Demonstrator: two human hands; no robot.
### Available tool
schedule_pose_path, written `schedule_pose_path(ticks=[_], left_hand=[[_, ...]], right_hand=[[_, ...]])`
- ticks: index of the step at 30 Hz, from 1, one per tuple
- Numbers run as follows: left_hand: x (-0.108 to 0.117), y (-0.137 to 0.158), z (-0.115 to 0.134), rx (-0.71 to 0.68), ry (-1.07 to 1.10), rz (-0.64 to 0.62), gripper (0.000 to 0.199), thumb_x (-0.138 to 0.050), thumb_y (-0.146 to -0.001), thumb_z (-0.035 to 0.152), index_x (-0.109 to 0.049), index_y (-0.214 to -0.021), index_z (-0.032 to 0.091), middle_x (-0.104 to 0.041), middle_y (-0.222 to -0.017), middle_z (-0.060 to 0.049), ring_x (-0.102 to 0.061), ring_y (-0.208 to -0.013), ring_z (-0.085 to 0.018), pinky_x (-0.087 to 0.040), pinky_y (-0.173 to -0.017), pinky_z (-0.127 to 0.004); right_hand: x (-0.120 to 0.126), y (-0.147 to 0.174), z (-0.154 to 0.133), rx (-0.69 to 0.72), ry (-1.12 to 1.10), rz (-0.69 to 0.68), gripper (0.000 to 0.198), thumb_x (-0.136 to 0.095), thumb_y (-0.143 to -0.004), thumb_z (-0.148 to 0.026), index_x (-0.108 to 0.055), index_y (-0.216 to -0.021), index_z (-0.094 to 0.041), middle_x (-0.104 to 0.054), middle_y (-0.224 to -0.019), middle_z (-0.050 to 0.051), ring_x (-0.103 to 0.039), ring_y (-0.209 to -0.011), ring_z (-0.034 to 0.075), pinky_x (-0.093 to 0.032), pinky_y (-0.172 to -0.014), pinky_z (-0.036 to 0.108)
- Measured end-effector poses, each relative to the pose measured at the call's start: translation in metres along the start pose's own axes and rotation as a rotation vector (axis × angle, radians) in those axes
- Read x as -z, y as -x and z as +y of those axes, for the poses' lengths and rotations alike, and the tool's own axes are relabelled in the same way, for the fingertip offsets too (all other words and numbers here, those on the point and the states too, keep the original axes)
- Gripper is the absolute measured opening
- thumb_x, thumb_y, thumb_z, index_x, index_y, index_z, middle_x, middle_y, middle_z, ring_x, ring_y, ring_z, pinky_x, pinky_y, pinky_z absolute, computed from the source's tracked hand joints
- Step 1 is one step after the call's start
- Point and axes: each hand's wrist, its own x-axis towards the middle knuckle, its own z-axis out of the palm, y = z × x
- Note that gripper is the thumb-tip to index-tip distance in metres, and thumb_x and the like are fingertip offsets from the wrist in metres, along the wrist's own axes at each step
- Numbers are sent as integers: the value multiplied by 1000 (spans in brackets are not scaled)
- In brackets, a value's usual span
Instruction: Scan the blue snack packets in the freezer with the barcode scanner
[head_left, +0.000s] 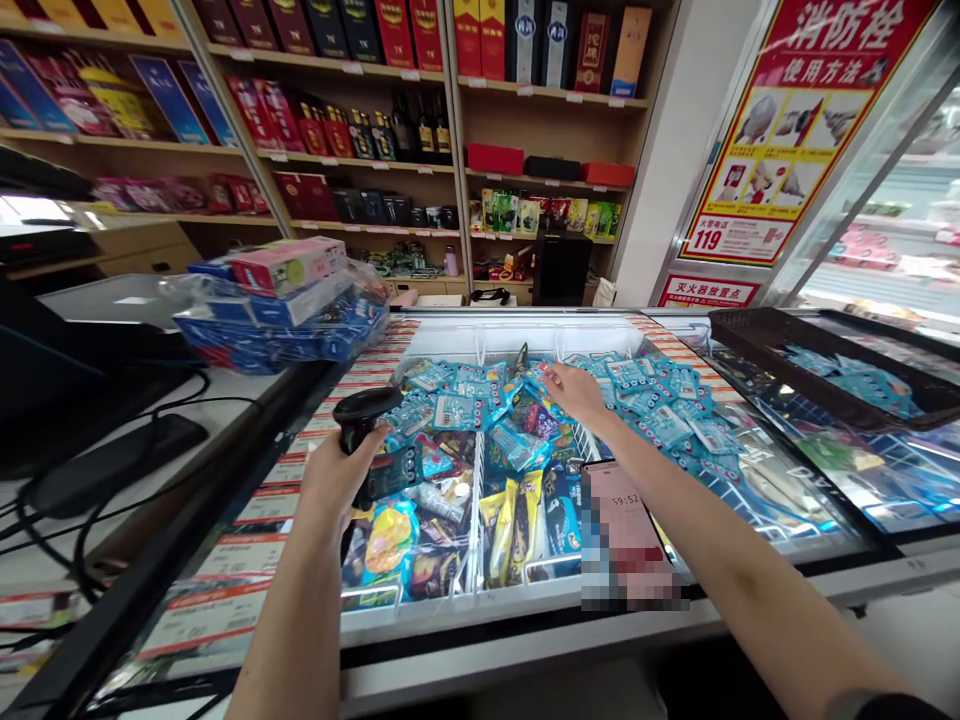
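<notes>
My left hand is wrapped round the handle of a black handheld barcode scanner, over the left part of the freezer. My right hand has its fingers closed at the edge of a small blue packet among others toward the back; the fingertips are partly hidden. Many flat blue packets are spread across the freezer's top, several showing barcodes. Below them lie wrapped ice creams in white wire baskets. A phone lies near the front edge, under my right forearm, its screen partly blurred out.
A brown tray with more blue packets stands at the right. Stacked boxes in plastic are at the left, beside black cables on the counter. Price labels line the freezer's left edge. Shelves of boxes and bottles rise behind.
</notes>
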Motion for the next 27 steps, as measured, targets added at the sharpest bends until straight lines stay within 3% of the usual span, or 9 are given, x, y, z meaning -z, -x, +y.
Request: schedule_pose_path(ticks=[3,7,11,14,19,23,27], left_hand=[[-2,6,3,20,69,-59,48,-72,-64,55,-67,-90,16,-70,-82,-4,-71,-71,-25,-45,-52,-26],[-13,7,6,21,204,-76,45,-75,-61,49,-67,-91,15,-70,-77,-5,-70,-76,-26,-47,-56,-27],[-31,9,17,40,354,-114,42,-76,-63,46,-65,-89,16,-70,-79,-4,-70,-77,-22,-48,-63,-26],[-45,12,28,60,489,-152,39,-76,-65,42,-62,-91,16,-68,-77,-2,-71,-74,-22,-49,-66,-27],[-63,10,32,47,575,-156,42,-78,-65,43,-61,-93,16,-65,-73,-1,-72,-73,-23,-51,-70,-30],[-77,7,34,77,640,-216,44,-77,-66,46,-59,-94,17,-63,-72,0,-72,-74,-23,-49,-64,-27],[-94,8,44,112,676,-280,45,-77,-64,48,-58,-92,19,-60,-70,1,-72,-75,-24,-45,-58,-25]], right_hand=[[-10,-2,-19,73,-48,-61,32,-43,-99,-35,-66,-119,-22,-75,-102,7,-69,-97,24,-50,-82,32],[-24,-3,-39,224,-94,-146,38,-46,-99,-36,-60,-131,-21,-69,-123,8,-63,-115,24,-48,-95,34],[-40,-7,-52,481,-115,-230,54,-47,-98,-47,-47,-145,-20,-48,-149,10,-48,-135,25,-40,-108,38],[-52,-11,-62,581,-59,-262,64,-45,-95,-59,-44,-147,-22,-35,-158,11,-40,-141,28,-36,-112,43],[-60,-14,-65,545,38,-237,60,-47,-95,-57,-49,-144,-22,-39,-155,11,-43,-138,30,-38,-110,44],[-51,-15,-41,399,37,-244,57,-50,-94,-54,-52,-141,-22,-45,-152,11,-45,-137,29,-38,-110,41],[-38,-14,-14,351,27,-235,56,-53,-93,-52,-53,-140,-21,-47,-150,12,-45,-136,29,-35,-111,41]])
